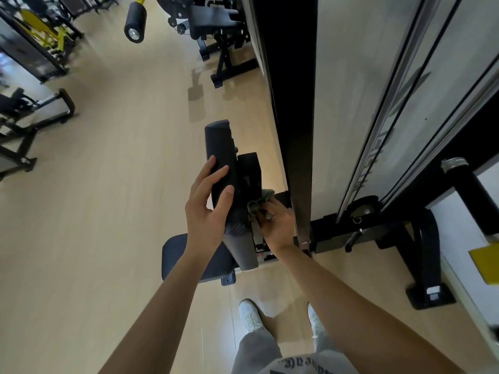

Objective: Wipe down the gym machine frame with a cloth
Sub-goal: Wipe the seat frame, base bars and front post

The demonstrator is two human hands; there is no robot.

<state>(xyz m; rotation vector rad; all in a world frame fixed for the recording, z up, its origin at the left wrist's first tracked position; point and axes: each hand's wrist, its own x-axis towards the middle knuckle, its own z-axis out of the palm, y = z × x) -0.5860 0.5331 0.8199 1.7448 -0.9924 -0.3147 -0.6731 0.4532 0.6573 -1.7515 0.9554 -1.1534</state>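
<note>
Two hands, left hand [206, 211] fingers spread round matte padded backrest [220, 145], right hand [276, 225] fingers pinching crumpled (grey-green) cloth [256, 205]

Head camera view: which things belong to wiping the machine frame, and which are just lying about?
Job: cloth, gripped by the right hand; back pad, held by the left hand; frame bracket behind it.
Lying about: foam roller, top left; black bench, top centre; yellow machine, far left.
</note>
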